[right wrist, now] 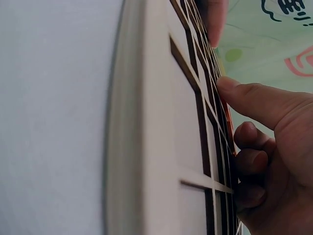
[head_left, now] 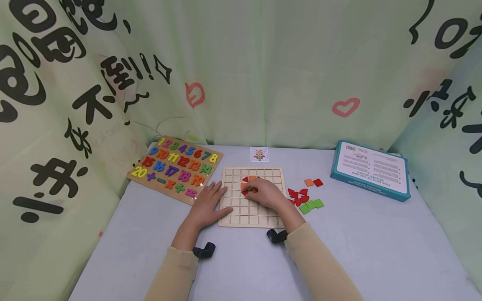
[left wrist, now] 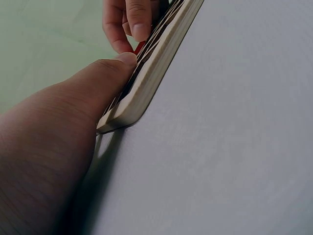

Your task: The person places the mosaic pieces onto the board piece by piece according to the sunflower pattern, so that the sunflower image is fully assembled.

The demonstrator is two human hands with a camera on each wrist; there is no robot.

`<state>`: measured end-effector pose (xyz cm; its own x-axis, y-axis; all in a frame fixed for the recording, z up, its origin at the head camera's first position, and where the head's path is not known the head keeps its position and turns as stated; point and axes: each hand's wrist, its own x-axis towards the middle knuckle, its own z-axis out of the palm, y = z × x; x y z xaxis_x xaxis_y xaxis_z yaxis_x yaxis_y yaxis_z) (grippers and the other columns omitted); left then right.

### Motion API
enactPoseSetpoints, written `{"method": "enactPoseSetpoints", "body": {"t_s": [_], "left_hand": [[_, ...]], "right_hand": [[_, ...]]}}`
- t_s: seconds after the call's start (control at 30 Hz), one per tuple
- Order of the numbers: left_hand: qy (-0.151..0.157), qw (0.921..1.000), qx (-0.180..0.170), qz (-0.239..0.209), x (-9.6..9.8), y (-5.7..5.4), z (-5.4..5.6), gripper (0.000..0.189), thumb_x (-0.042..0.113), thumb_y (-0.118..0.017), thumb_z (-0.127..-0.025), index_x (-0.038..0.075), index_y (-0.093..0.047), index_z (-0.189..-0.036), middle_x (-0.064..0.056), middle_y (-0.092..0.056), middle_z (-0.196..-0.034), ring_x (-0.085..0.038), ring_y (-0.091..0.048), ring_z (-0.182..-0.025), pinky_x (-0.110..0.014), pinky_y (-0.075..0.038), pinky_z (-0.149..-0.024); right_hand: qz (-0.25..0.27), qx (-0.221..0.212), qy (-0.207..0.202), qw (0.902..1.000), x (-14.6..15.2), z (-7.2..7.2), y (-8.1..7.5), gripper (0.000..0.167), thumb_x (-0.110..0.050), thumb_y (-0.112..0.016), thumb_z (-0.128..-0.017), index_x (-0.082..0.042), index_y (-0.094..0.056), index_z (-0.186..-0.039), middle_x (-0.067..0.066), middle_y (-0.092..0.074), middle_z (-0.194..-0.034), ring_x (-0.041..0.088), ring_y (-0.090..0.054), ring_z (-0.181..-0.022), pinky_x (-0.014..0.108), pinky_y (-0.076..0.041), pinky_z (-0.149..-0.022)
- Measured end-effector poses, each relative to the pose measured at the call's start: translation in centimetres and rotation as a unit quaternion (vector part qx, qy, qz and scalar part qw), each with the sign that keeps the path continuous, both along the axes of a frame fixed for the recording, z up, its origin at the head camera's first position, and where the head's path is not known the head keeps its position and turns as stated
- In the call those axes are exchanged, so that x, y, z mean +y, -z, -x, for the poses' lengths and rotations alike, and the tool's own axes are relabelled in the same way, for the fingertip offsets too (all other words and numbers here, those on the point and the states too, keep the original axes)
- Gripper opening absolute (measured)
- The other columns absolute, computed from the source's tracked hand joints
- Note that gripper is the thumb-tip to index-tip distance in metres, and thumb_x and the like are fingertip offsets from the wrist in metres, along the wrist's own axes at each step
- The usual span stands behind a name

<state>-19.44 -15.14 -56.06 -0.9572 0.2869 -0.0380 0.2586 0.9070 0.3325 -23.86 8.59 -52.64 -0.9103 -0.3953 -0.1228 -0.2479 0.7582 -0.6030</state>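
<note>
A wooden grid board (head_left: 233,219) lies at the middle of the table. My left hand (head_left: 206,205) rests on its left edge, fingers spread, the thumb (left wrist: 105,78) over the near rim. Above the upper middle of the grid, my right hand (head_left: 266,194) has thumb and fingers curled together at a small red tile (head_left: 244,192), pinching it close to the squares. Around those fingertips sit another red tile (head_left: 245,179) and an orange tile (head_left: 252,178) in the grid. The palm of the right hand hides part of the board.
Loose red tiles (head_left: 303,192), green tiles (head_left: 311,205) and an orange tile (head_left: 308,182) lie right of the board. A number puzzle board (head_left: 173,167) stands left, a teal box (head_left: 370,169) back right. Behind the grid lies a small pattern card (head_left: 259,154). Curtains (head_left: 263,83) enclose the table.
</note>
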Motion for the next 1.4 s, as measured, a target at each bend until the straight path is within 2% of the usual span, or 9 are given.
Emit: {"method": "enactPoseSetpoints", "body": {"t_s": [0.33,0.6,0.87,1.0,1.13,1.27,1.4], "left_hand": [[-0.002,1.0,-0.003,0.005,0.0,0.0,0.0,0.083,0.071,-0.054,-0.087,0.025,-0.037,-0.154,0.001,-0.024,-0.165,-0.025,-0.014,-0.155,-0.05,-0.012,-0.126],[-0.001,1.0,-0.003,0.001,0.0,-0.1,0.0,0.082,0.07,-0.055,-0.087,0.025,-0.038,-0.153,0.0,-0.025,-0.165,-0.025,-0.015,-0.155,-0.05,-0.012,-0.126],[0.003,1.0,0.005,0.004,0.0,0.0,0.0,0.082,0.07,-0.055,-0.087,0.024,-0.039,-0.153,-0.001,-0.027,-0.164,-0.025,-0.016,-0.155,-0.049,-0.014,-0.126],[0.008,0.9999,0.012,0.001,0.0,-0.1,0.1,0.082,0.069,-0.055,-0.087,0.022,-0.04,-0.153,-0.002,-0.028,-0.164,-0.026,-0.018,-0.154,-0.048,-0.014,-0.126],[0.008,0.9999,0.012,-0.003,0.0,0.0,0.1,0.082,0.069,-0.056,-0.087,0.022,-0.04,-0.153,-0.002,-0.028,-0.164,-0.026,-0.018,-0.154,-0.048,-0.014,-0.126],[0.005,0.9999,0.013,-0.005,0.0,0.0,0.0,0.082,0.069,-0.056,-0.087,0.022,-0.04,-0.152,-0.002,-0.028,-0.164,-0.026,-0.018,-0.154,-0.049,-0.014,-0.126],[0.003,0.9999,0.014,-0.007,0.0,0.1,0.0,0.082,0.069,-0.056,-0.086,0.022,-0.04,-0.152,-0.002,-0.029,-0.164,-0.026,-0.018,-0.154,-0.049,-0.014,-0.126]], "right_hand": [[0.0,-0.006,0.007,1.0,0.0,0.1,0.1,0.018,-0.028,-0.072,-0.09,-0.031,-0.072,-0.108,-0.006,-0.067,-0.107,0.017,-0.058,-0.099,0.039,-0.05,-0.094],[0.03,-0.019,0.004,0.9994,0.6,-0.1,-0.3,0.018,-0.027,-0.069,-0.092,-0.027,-0.071,-0.11,-0.002,-0.058,-0.084,0.016,-0.054,-0.082,0.031,-0.045,-0.071],[0.025,0.002,0.004,0.9997,2.1,-0.5,-1.4,0.018,-0.029,-0.067,-0.094,-0.024,-0.072,-0.111,-0.005,-0.062,-0.09,0.016,-0.055,-0.086,0.029,-0.048,-0.075],[0.022,0.008,0.013,0.9996,3.8,-0.4,-2.3,0.02,-0.028,-0.064,-0.096,-0.021,-0.071,-0.113,-0.002,-0.063,-0.096,0.018,-0.054,-0.09,0.03,-0.048,-0.077],[0.019,0.004,0.043,0.9989,6.3,-0.2,-3.0,0.024,-0.027,-0.063,-0.097,-0.018,-0.07,-0.117,0.002,-0.063,-0.101,0.021,-0.054,-0.09,0.03,-0.049,-0.072],[0.021,-0.013,0.084,0.9962,9.3,-0.1,-3.1,0.03,-0.027,-0.066,-0.094,-0.018,-0.066,-0.123,0.006,-0.062,-0.107,0.023,-0.054,-0.093,0.027,-0.052,-0.067],[0.026,-0.027,0.12,0.992,12.2,-0.1,-2.9,0.036,-0.027,-0.069,-0.092,-0.019,-0.063,-0.127,0.009,-0.06,-0.115,0.026,-0.055,-0.1,0.028,-0.056,-0.07]]}}
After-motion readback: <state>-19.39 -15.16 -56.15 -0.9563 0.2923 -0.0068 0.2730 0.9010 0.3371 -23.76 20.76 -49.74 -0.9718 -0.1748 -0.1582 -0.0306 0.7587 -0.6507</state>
